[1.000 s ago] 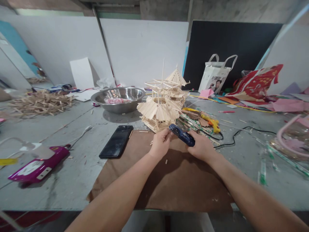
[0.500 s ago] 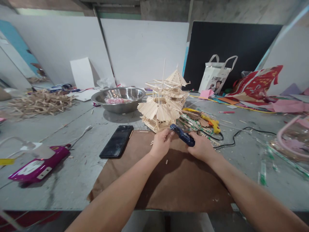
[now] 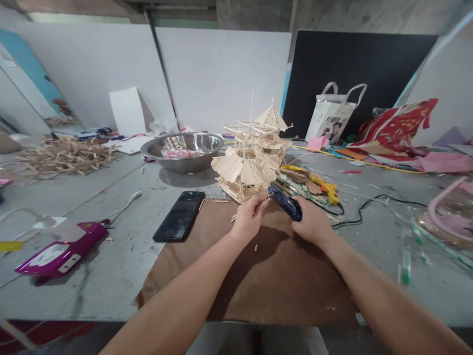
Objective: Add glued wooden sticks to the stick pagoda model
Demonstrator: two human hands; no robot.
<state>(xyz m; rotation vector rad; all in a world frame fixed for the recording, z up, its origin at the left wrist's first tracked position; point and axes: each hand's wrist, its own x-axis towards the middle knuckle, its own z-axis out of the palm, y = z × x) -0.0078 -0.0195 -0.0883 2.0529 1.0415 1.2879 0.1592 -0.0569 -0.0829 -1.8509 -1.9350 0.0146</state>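
Note:
My left hand (image 3: 248, 217) is closed in a pinch on a thin wooden stick (image 3: 268, 199), of which only a short end shows. Wrapped round a dark blue hand tool (image 3: 287, 203), my right hand (image 3: 312, 223) sits just to the right; the tool's exact kind is hard to make out. Its head lies close to the stick's end; whether they touch I cannot tell. Right behind both hands stands a pagoda-like model (image 3: 244, 165) built of wooden sticks, with tiered roofs. Below the hands, a brown sheet (image 3: 273, 286) covers the table, and a short stick piece (image 3: 256, 248) lies on it.
A black phone (image 3: 179, 217) lies at the sheet's left edge. Further left is a purple power strip (image 3: 61, 251). Behind are a metal basin (image 3: 181, 165) and a stick pile (image 3: 68, 155). A yellow glue gun (image 3: 325, 187) with a black cord (image 3: 358, 212) is on the right.
The dark blue tool and my right hand have shifted slightly right, away from my left fingers. The stick's end now shows between them.

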